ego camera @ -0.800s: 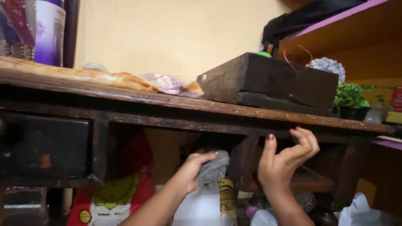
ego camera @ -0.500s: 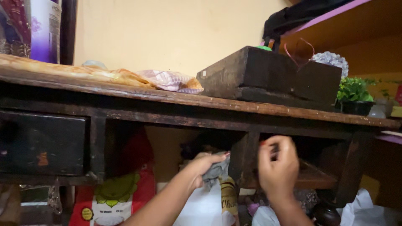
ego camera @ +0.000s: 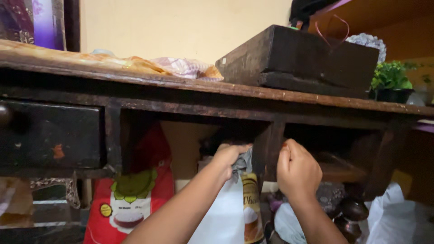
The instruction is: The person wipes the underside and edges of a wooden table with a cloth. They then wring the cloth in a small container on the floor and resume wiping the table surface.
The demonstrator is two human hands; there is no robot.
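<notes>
- Centrally: left hand (ego camera: 229, 156), reaching up under a dark wooden table (ego camera: 316, 97), fingers clenched on a grey cloth (ego camera: 243, 163) at the mouth of the middle opening below the tabletop.
- Grey cloth: bunched, hanging just beside the upright wooden post (ego camera: 266, 151) dividing two openings, touching the left hand, partly hidden by it.
- Right hand (ego camera: 297, 169): raised on the far side of the same post, fingers curled into a loose fist; whether anything held inside, cannot tell.
- Both hands close together, post between them.
- Closed dark drawer (ego camera: 49, 138) at far left of the table frame, round knob at its left edge.
- Below the table: red sack (ego camera: 135, 190) with a green leaf mark, standing left of the forearms; white bag (ego camera: 228, 212) with a yellow-brown label right behind the left forearm; pale plastic bag (ego camera: 393, 212) at lower right; dark round pot (ego camera: 352, 212) near the right forearm.
- On the tabletop: dark wooden box (ego camera: 307, 61), tilted, resting on a flat dark board; folded patterned cloths (ego camera: 181, 68) in orange and pale pink, left of the box.
- Right of the box: small green plant (ego camera: 391, 77) in a dark pot.
- Behind: plain cream wall (ego camera: 181, 27); orange shelf surface at upper right.
</notes>
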